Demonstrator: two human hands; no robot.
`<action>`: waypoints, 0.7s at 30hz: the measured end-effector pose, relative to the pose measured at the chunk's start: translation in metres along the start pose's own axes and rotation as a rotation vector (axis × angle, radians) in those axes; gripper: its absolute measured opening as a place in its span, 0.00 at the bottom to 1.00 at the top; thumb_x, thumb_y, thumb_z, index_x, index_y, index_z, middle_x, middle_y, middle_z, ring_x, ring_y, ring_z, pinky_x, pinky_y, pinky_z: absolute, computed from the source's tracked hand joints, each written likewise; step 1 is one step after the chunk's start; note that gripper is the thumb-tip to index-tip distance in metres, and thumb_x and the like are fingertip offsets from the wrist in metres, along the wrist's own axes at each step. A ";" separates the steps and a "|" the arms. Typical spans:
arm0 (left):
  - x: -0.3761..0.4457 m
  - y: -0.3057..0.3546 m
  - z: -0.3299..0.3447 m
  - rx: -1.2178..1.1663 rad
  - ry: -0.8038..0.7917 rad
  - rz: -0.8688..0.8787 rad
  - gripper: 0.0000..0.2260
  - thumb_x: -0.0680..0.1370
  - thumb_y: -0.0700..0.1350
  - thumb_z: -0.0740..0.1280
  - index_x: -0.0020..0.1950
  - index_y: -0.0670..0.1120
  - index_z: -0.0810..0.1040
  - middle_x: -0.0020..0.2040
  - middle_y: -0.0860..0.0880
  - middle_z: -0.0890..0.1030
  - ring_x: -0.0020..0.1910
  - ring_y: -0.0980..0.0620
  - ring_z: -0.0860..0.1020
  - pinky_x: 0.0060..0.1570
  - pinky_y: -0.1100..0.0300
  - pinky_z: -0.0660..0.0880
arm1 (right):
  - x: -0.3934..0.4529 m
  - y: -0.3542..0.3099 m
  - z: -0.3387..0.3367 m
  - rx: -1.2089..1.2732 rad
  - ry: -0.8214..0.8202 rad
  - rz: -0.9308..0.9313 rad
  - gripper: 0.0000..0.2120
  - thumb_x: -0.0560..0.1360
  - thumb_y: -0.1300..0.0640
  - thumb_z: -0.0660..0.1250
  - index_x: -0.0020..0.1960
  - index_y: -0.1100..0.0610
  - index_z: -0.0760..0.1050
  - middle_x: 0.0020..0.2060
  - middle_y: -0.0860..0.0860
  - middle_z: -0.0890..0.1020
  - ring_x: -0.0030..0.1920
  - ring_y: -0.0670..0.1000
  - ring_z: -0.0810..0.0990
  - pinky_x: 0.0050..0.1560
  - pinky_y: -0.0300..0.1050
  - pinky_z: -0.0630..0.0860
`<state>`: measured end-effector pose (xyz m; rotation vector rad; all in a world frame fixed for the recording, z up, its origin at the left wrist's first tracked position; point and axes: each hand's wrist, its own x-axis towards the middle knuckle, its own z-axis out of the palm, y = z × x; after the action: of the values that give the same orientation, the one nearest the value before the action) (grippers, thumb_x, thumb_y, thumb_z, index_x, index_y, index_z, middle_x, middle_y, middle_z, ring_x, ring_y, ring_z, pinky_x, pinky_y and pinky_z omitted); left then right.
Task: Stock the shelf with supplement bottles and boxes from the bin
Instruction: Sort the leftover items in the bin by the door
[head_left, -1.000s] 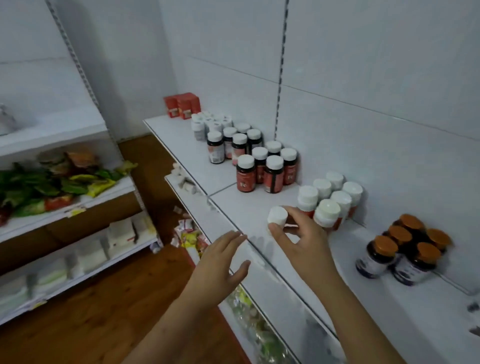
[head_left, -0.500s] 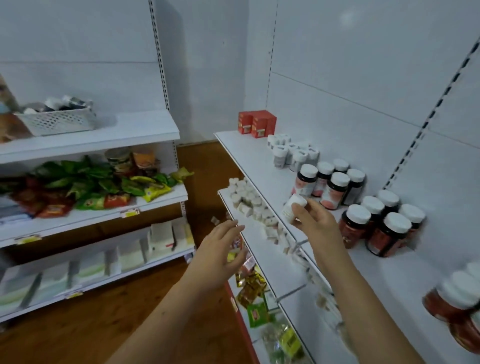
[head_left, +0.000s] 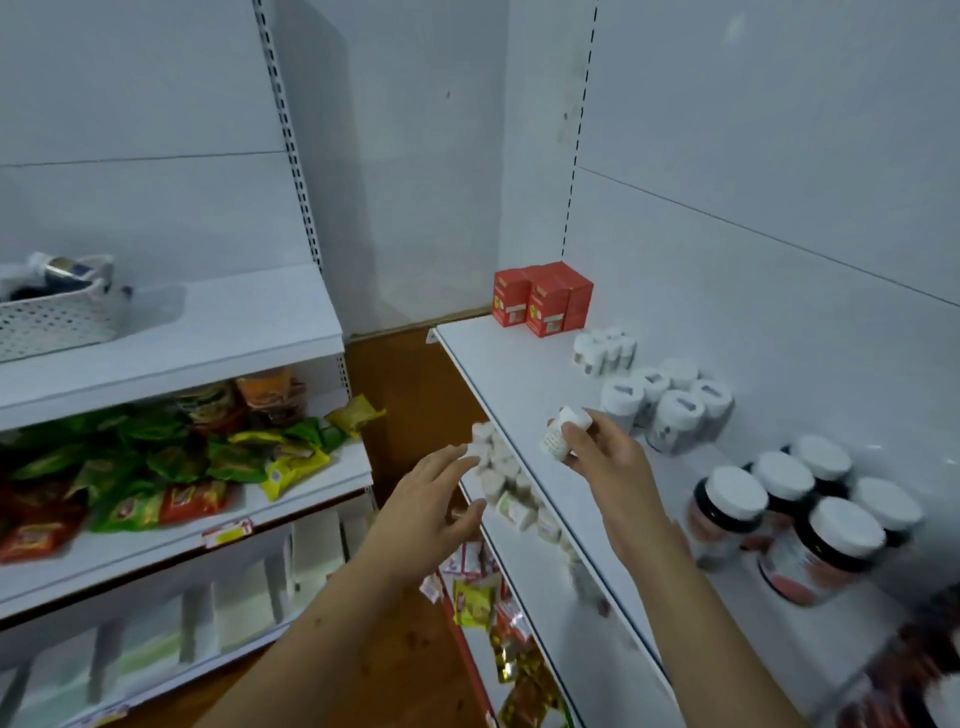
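White slotted wall panels back the corner; two shelving runs meet here over a brown floor.

Progress, judged from how things lie: right-hand shelf (head_left: 519, 395) is partly stocked. Red boxes (head_left: 543, 305) sit at the far end by the corner. Next along, a cluster of small white bottles (head_left: 605, 351), then bigger white bottles (head_left: 670, 410) wrapped in pale labels, then dark bottles with white caps (head_left: 789, 514) nearest the camera, blurred. All groups sit against the back panel; front strip of the shelf is bare. Bin (head_left: 52, 322), a white lattice basket, is on the top of the left shelving, well apart from the hands, with some items showing in it; can't tell how many. So stocking is underway, not finished.

Right hand (head_left: 602, 457): fingers curled round a small white bottle (head_left: 563, 434), held tilted above the shelf, just in front of the bigger white bottles, not set down. Likely destination is one of the white groups; can't tell which.

Left hand (head_left: 431, 499): fingers spread and relaxed, holding nothing, hanging in the aisle just off the shelf edge. It overlaps the small white packs (head_left: 498, 467) on the tier below in view; contact not evident.

Left shelving carries green and red snack packets (head_left: 156, 467), not part of this job.
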<state>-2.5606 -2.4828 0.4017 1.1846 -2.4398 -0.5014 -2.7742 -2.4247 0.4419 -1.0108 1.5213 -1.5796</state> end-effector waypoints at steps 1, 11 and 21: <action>0.018 -0.009 -0.003 0.007 -0.013 0.002 0.24 0.81 0.59 0.60 0.76 0.55 0.65 0.77 0.57 0.63 0.76 0.57 0.59 0.75 0.55 0.61 | 0.016 0.001 0.006 -0.031 0.000 -0.004 0.14 0.75 0.44 0.70 0.57 0.49 0.79 0.51 0.46 0.85 0.55 0.48 0.82 0.62 0.56 0.78; 0.178 -0.072 -0.002 -0.019 -0.083 0.143 0.24 0.81 0.60 0.59 0.76 0.55 0.65 0.76 0.56 0.64 0.75 0.56 0.61 0.74 0.59 0.59 | 0.145 0.021 0.042 -0.228 0.176 -0.030 0.04 0.78 0.52 0.68 0.51 0.45 0.76 0.45 0.43 0.83 0.48 0.41 0.81 0.49 0.39 0.74; 0.328 -0.103 0.049 -0.036 -0.291 0.490 0.27 0.80 0.62 0.58 0.77 0.54 0.63 0.78 0.54 0.63 0.75 0.57 0.61 0.70 0.68 0.52 | 0.212 0.056 0.054 -0.325 0.549 0.052 0.06 0.77 0.54 0.69 0.50 0.43 0.76 0.43 0.40 0.83 0.47 0.39 0.81 0.48 0.37 0.76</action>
<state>-2.7031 -2.7983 0.3704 0.4870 -2.8213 -0.5920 -2.8208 -2.6411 0.3992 -0.7204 2.2129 -1.6918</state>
